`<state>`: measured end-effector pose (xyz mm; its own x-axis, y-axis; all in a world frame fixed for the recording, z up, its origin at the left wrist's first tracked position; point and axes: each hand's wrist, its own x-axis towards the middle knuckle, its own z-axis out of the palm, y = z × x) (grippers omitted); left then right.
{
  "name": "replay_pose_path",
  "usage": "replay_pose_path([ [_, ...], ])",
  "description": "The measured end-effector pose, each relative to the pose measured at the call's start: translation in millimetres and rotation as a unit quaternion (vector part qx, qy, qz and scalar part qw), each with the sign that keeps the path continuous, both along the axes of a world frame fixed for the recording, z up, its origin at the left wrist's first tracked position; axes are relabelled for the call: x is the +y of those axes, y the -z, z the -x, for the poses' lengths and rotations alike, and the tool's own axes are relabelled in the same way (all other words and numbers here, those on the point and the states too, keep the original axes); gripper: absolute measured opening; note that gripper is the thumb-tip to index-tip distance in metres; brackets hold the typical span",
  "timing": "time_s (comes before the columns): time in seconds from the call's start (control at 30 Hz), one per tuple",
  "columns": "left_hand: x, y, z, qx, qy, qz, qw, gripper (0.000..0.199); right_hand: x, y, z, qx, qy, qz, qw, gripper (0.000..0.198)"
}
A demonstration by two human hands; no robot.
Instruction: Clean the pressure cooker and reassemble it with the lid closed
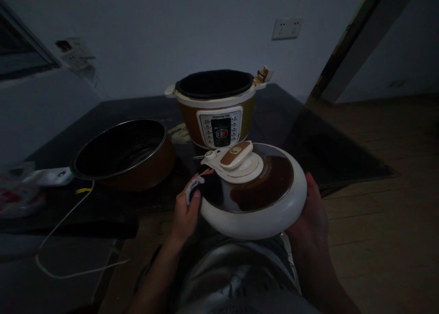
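Observation:
A round pressure cooker lid (267,186), white-rimmed with a dark brown top and a handle knob, is held in front of my body. My right hand (310,213) grips its right edge, with the fingers mostly hidden beneath. On the left side, my left hand (187,213) pinches a crumpled whitish cloth (195,186) against the lid's rim. Behind the lid, the electric pressure cooker (185,117) stands on the dark table without its lid, and its black inner pot (214,83) shows. A control panel (220,127) faces me.
A brown saucepan (147,170) with a white handle (50,176) stands on the dark table (274,121) at left. Beside it lies a plastic bag (20,190). A white cord (65,220) hangs off the front edge. Wall sockets (287,29) are behind.

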<state>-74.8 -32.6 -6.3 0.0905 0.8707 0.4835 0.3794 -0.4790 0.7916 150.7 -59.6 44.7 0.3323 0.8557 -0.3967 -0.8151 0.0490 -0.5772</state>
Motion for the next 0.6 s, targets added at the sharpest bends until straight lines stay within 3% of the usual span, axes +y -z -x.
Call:
replay_pose_path([
  [0.13,-0.4,-7.2,-1.3,0.030,0.038,0.004,0.999,0.039,-0.4,-4.0,2.6,0.027,0.006,0.006,1.000,0.036],
  [0.37,-45.6,-27.3,-9.8,0.150,0.157,-0.080,0.973,0.050,-8.8,-4.6,8.4,0.027,-0.044,-0.042,0.998,0.049],
  [0.47,-55.4,-33.8,-12.2,0.204,0.191,-0.127,0.952,0.057,-10.9,-6.6,11.0,0.045,-0.060,-0.059,0.995,0.053],
  [0.6,-55.2,-47.5,-22.6,0.285,0.246,-0.238,0.895,0.065,-10.0,-7.5,12.0,0.065,-0.072,-0.071,0.993,0.054],
])
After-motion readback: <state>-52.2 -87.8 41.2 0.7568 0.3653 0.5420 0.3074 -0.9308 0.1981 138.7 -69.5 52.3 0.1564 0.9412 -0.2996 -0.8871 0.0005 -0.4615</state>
